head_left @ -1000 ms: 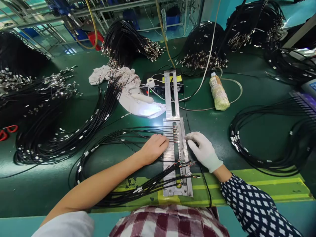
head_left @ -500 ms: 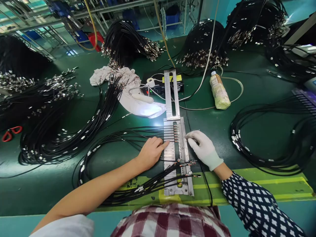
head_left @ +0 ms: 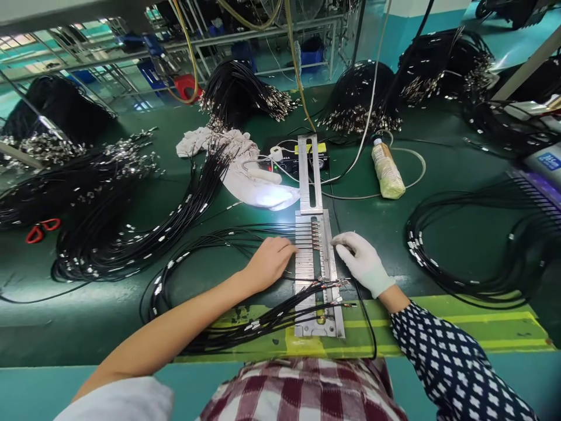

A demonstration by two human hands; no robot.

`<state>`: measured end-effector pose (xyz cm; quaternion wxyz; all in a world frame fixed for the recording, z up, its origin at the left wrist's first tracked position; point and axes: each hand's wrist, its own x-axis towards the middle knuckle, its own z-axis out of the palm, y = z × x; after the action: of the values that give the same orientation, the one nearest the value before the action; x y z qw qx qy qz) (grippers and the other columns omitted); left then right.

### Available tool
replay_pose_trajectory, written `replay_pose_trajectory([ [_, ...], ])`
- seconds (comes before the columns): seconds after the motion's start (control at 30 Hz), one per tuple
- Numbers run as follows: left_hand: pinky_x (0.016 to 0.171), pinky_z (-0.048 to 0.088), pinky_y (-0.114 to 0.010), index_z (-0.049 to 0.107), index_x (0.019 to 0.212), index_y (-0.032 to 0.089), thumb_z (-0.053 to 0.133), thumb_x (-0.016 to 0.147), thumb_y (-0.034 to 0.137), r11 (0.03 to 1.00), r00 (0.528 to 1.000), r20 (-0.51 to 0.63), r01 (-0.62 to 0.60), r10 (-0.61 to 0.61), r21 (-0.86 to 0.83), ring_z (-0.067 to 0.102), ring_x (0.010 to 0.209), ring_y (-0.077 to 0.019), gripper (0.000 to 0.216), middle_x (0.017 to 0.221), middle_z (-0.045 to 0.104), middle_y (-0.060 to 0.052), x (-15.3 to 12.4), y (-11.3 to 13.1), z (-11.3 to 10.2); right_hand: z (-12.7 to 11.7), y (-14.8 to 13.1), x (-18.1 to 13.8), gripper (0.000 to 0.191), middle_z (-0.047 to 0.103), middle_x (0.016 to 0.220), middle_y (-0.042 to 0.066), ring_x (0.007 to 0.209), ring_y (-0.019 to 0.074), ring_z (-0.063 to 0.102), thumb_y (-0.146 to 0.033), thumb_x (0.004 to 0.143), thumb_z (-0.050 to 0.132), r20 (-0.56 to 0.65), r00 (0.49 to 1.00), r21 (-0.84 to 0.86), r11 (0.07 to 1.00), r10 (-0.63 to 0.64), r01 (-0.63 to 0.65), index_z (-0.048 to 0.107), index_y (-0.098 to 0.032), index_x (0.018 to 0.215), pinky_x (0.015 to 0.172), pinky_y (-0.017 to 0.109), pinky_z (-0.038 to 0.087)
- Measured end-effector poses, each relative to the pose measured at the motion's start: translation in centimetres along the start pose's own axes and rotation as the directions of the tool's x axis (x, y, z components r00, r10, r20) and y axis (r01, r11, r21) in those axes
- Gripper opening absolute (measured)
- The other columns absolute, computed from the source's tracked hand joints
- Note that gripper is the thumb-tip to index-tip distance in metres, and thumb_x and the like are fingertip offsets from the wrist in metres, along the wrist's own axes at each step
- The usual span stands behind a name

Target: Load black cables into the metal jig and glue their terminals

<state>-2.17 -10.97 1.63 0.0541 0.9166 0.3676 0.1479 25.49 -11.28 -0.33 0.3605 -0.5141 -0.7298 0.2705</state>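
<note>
A long slotted metal fixture (head_left: 304, 272) lies on the bench in front of me. Several black cables (head_left: 263, 225) enter its upper slots from the left, their metal terminals (head_left: 315, 234) lined up over the opening. My left hand (head_left: 272, 263), bare, is closed at the fixture's left edge, fingertips beside the lowest seated cable; what they pinch is hidden. My right hand (head_left: 362, 263), in a white glove, has its fingers curled together at the fixture's right edge, across from the terminals; I cannot make out anything in them. Loose cable ends (head_left: 324, 286) lie across the fixture's lower part.
A lit white lamp (head_left: 274, 196) sits left of the fixture's top, before a black control box (head_left: 284, 164). A wrapped bottle (head_left: 388, 169) stands behind right. Cable bundles (head_left: 175, 210), a cable coil (head_left: 412, 240) and red-handled scissors (head_left: 41, 230) lie around.
My left index finger, earlier stretched onto the fixture, has drawn back and curled at its left edge. My right hand stays at the right edge. The whole view has shifted slightly.
</note>
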Motion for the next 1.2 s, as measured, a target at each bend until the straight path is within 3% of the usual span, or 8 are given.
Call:
replay_pose_trajectory([
  [0.17, 0.086, 0.043, -0.035, 0.061, 0.111, 0.017, 0.047, 0.1, 0.022, 0.996, 0.994, 0.067, 0.089, -0.088, -0.014, 0.056, 0.102, -0.021, 0.018, 0.109, 0.064, -0.008, -5.3, -1.2, -1.4, 0.1, 0.1, 0.1, 0.018, 0.07, 0.1, 0.005, 0.098, 0.023, 0.065, -0.026, 0.092, 0.05, -0.001, 1.0, 0.014, 1.0, 0.015, -0.015, 0.068, -0.024, 0.092, 0.09, 0.04, 0.051],
  [0.3, 0.082, 0.043, -0.035, 0.059, 0.108, 0.018, 0.045, 0.099, 0.018, 0.98, 0.967, 0.16, 0.199, -0.196, -0.003, 0.053, 0.095, -0.0211, 0.017, 0.102, 0.062, -0.007, -6.5, -0.8, -2.1, 0.1, 0.3, 0.0, 0.019, 0.07, 0.102, 0.005, 0.1, 0.023, 0.064, -0.027, 0.093, 0.049, 0.007, 1.0, 0.011, 1.0, 0.011, -0.011, 0.068, -0.024, 0.095, 0.093, 0.041, 0.05],
  [0.4, 0.076, 0.041, -0.033, 0.061, 0.101, 0.018, 0.042, 0.101, 0.018, 0.985, 0.97, 0.173, 0.173, -0.171, 0.008, 0.051, 0.088, -0.0202, 0.019, 0.094, 0.061, -0.006, -6.1, -0.8, -2.5, 0.2, 0.4, -0.1, 0.02, 0.07, 0.102, 0.005, 0.101, 0.0231, 0.064, -0.027, 0.094, 0.049, 0.016, 1.0, 0.001, 1.0, 0.011, -0.011, 0.068, -0.024, 0.095, 0.093, 0.041, 0.05],
  [0.5, 0.076, 0.042, -0.032, 0.062, 0.1, 0.016, 0.04, 0.102, 0.02, 0.993, 0.991, 0.068, 0.116, -0.118, 0.023, 0.052, 0.087, -0.0192, 0.022, 0.094, 0.06, -0.007, -5.0, -1.0, -2.3, 0.2, 0.4, 0.0, 0.019, 0.071, 0.103, 0.005, 0.102, 0.0232, 0.064, -0.027, 0.094, 0.049, 0.019, 1.0, -0.003, 1.0, 0.018, -0.018, 0.068, -0.024, 0.095, 0.095, 0.041, 0.049],
  [0.7, 0.078, 0.042, -0.032, 0.064, 0.101, 0.015, 0.041, 0.103, 0.022, 1.0, 0.996, -0.091, -0.023, 0.024, 0.011, 0.056, 0.088, -0.0184, 0.024, 0.094, 0.065, -0.007, -1.0, 0.8, 0.6, 0.2, 0.1, 0.1, 0.019, 0.07, 0.103, 0.005, 0.101, 0.0226, 0.064, -0.026, 0.094, 0.05, 0.022, 0.999, -0.006, 0.999, 0.034, -0.034, 0.069, -0.024, 0.096, 0.093, 0.04, 0.049],
  [0.93, 0.072, 0.043, -0.03, 0.064, 0.108, 0.013, 0.028, 0.103, 0.015, 0.98, 0.986, -0.075, -0.138, 0.15, 0.14, 0.053, 0.079, -0.018, 0.036, 0.091, 0.064, -0.008, 1.0, 0.2, 1.7, 0.0, 0.0, 0.0, 0.019, 0.07, 0.101, 0.004, 0.1, 0.0216, 0.064, -0.025, 0.094, 0.049, 0.029, 0.999, -0.006, 1.0, 0.02, -0.019, 0.068, -0.024, 0.095, 0.092, 0.038, 0.05],
  [1.2, 0.069, 0.04, -0.03, 0.064, 0.107, 0.015, 0.034, 0.102, 0.016, 0.949, 0.961, -0.085, -0.243, 0.264, 0.202, 0.053, 0.075, -0.0166, 0.03, 0.087, 0.062, -0.007, 1.2, -0.4, 1.3, -0.1, -0.2, 0.2, 0.018, 0.07, 0.1, 0.005, 0.099, 0.0217, 0.063, -0.024, 0.094, 0.049, 0.031, 0.999, 0.002, 0.999, 0.042, -0.042, 0.068, -0.023, 0.093, 0.091, 0.038, 0.05],
])
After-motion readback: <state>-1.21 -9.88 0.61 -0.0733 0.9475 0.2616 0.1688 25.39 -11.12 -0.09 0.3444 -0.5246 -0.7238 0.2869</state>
